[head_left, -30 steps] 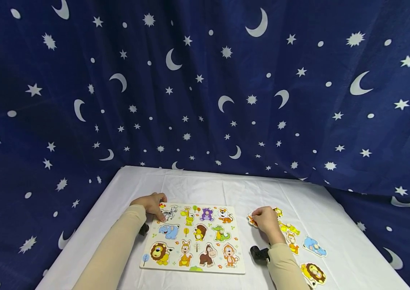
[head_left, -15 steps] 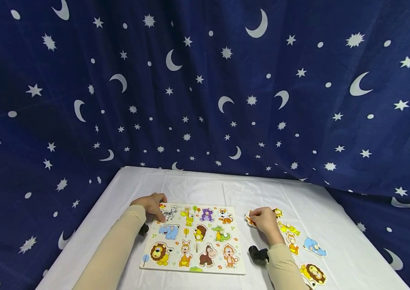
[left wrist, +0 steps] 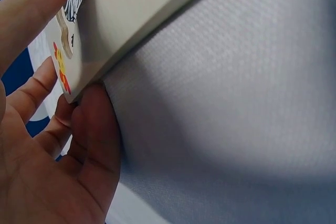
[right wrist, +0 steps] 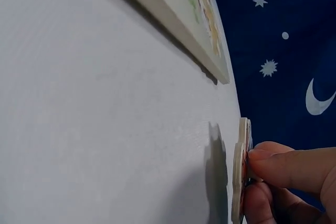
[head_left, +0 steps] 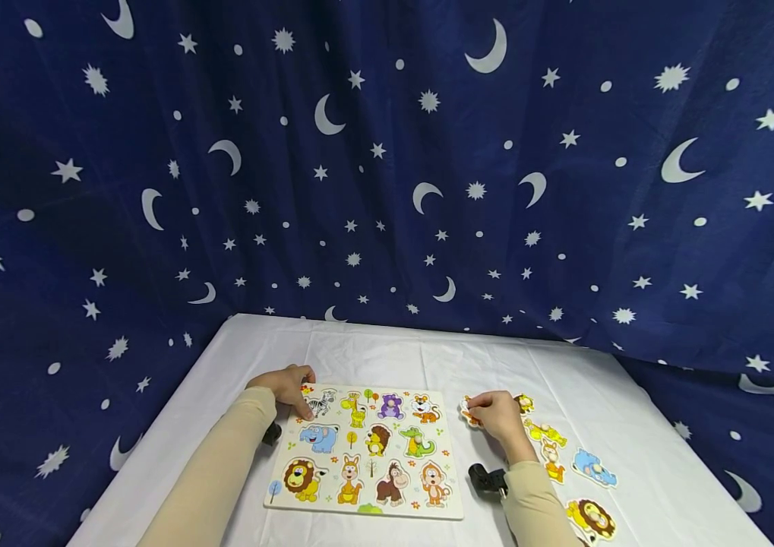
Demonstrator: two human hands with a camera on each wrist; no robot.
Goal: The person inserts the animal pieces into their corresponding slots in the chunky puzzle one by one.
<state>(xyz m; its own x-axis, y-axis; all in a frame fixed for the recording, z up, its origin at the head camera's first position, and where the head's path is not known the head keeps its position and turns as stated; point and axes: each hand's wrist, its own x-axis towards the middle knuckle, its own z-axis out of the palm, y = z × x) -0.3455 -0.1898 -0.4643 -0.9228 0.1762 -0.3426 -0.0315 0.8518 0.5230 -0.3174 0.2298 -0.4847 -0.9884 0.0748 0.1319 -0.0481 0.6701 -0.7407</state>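
Hands (left wrist: pixel 58 156) (right wrist: pixel 291 177) and board (left wrist: pixel 121 24) cut off by both wrist views' edges, orange-and-white piece (head_left: pixel 466 414) partly hidden in head view

A white-clothed table (head_left: pixel 373 353) bears an animal puzzle board (head_left: pixel 339 506), loose animal pieces (head_left: pixel 551 459) to its right.

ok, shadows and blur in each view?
Head: evenly lit, puzzle board readable. Left wrist: broad, soft-edged shadow across the white tablecloth. Right wrist: orange animal piece in the right hand seen nearly edge-on, dark shadow on the white tablecloth beside it; the puzzle board's print is steeply angled and blurred.
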